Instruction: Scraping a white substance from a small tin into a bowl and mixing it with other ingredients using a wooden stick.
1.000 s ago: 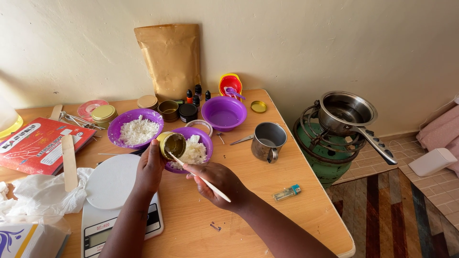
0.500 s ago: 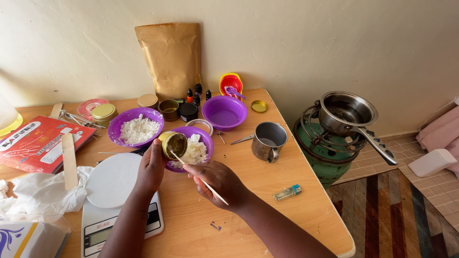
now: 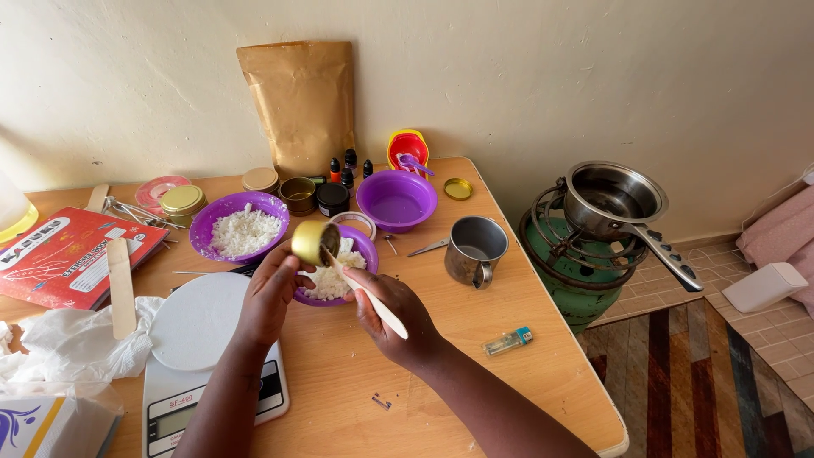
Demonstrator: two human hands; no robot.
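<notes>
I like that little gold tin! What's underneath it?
Under the gold tin sits a purple bowl of white flakes. The left hand tilting the tin hides part of the bowl.

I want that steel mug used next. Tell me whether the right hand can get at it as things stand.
Probably yes. The steel mug stands on bare tabletop just beyond the right hand, with nothing between. But that hand is holding a wooden stick, so it is not free to grasp.

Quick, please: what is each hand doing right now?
Left hand: closed on small gold tin.
Right hand: closed on wooden stick.
</notes>
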